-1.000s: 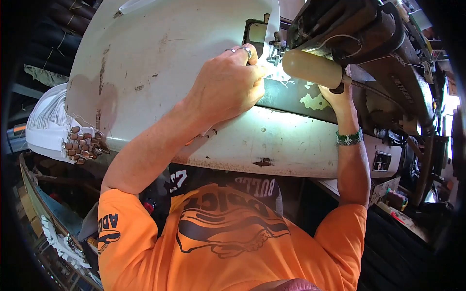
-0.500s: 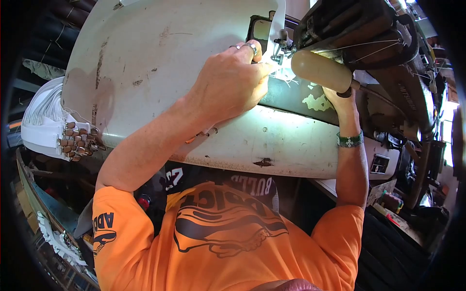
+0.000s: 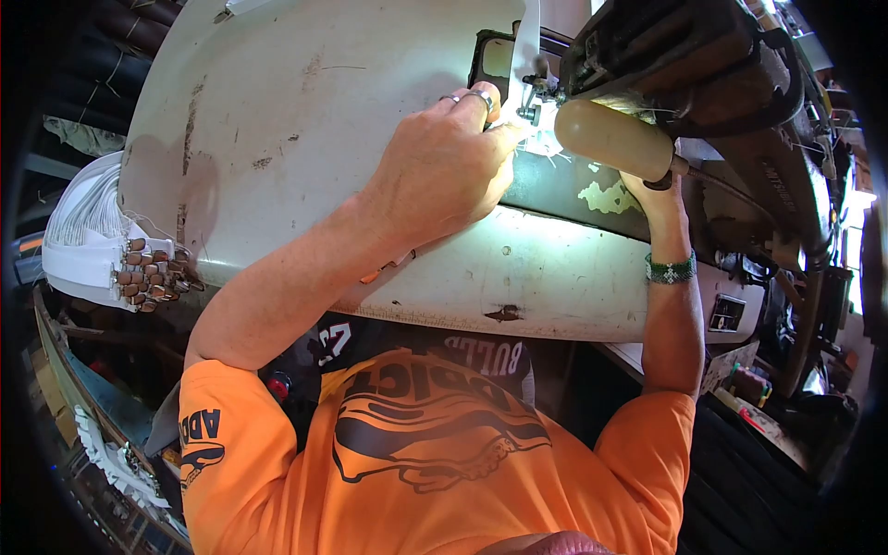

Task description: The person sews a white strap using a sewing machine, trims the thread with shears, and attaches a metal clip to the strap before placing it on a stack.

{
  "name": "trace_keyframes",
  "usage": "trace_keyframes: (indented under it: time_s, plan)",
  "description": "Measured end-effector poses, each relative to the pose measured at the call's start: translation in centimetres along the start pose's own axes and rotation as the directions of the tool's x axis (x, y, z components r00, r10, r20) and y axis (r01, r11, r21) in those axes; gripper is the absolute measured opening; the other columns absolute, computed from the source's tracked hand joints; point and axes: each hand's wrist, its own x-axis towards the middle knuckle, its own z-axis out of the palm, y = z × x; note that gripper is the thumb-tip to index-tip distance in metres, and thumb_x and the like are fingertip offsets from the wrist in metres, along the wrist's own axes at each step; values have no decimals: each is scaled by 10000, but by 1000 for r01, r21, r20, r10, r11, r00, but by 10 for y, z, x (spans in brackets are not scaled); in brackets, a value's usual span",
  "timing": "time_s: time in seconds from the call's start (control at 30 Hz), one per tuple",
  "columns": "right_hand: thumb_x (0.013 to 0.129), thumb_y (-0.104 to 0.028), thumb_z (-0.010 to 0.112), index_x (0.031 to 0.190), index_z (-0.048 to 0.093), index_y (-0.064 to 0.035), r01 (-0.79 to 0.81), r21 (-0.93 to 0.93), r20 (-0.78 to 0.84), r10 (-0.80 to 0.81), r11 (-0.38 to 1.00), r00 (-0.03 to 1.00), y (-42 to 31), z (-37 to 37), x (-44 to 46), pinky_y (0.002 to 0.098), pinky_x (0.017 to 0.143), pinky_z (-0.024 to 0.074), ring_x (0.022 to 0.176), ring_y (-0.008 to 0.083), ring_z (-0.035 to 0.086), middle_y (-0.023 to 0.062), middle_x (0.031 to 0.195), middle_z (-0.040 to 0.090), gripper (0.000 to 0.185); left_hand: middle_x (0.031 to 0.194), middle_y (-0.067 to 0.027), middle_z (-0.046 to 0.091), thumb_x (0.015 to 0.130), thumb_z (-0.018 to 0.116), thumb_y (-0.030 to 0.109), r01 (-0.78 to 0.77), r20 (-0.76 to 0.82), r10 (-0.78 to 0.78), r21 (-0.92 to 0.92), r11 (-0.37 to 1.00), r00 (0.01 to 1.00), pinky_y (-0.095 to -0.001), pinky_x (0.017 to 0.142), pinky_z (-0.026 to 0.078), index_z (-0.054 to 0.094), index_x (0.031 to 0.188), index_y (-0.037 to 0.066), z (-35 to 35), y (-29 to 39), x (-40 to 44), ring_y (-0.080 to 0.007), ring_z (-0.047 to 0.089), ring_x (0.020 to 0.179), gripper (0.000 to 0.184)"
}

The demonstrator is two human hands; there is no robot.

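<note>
My left hand, with rings on its fingers, is closed beside the needle area of a dark sewing machine. Glare hides what its fingertips pinch. A white strip runs down to the machine's small metal parts, close to those fingertips. Loose white threads lie in the bright light there. To the right, my right hand, with a green beaded bracelet at the wrist, reaches behind a cream rounded cover. Its fingers are hidden.
The pale, worn worktable spans the middle. A bundle of white straps with brown-tipped metal clips hangs over its left edge. Dark rolls stand at the upper left. Small items lie in a tray at the lower right.
Against the earlier frames, the machine and table sit slightly farther right in view. My left hand has shifted slightly right with its fingers still closed. My right hand remains behind the cream cover.
</note>
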Motion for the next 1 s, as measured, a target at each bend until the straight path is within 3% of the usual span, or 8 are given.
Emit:
trace_keyframes:
  time_s: [0.53, 0.7, 0.8, 1.0]
  plan:
    - [649, -168, 899, 997, 711, -14, -16, 53, 9, 15, 998, 1000, -9, -7, 1, 462, 778, 520, 901, 402, 632, 202, 949, 680, 425, 1000, -106, 620, 852, 699, 115, -5, -7, 5, 4, 1000, 1000, -427, 720, 544, 700, 853, 32, 1, 1, 0, -299, 651, 823, 83]
    - [660, -158, 894, 983, 690, -2, -145, -5, 84, 145, 989, 986, 3, -1, -5, 464, 792, 522, 905, 408, 632, 201, 988, 674, 413, 998, -108, 611, 847, 699, 110, -14, -18, 14, 9, 1000, 1000, -424, 714, 544, 689, 846, 29, 2, 1, -1, -302, 649, 825, 81]
    - [672, -149, 879, 946, 671, 11, -79, 61, 42, 77, 995, 996, -14, -11, -1, 469, 789, 518, 905, 411, 629, 197, 967, 667, 380, 997, -119, 601, 838, 699, 103, -21, -20, 21, 9, 1000, 1000, -422, 707, 544, 684, 842, 28, 2, 4, -3, -305, 645, 819, 77]
    - [702, -125, 851, 951, 675, 11, -47, 14, 15, 47, 999, 999, -21, -15, 0, 465, 789, 521, 901, 408, 634, 207, 958, 663, 333, 989, -146, 582, 824, 695, 94, -44, -21, 44, -7, 999, 999, -425, 691, 540, 673, 842, 34, 1, 9, -3, -310, 630, 818, 67]
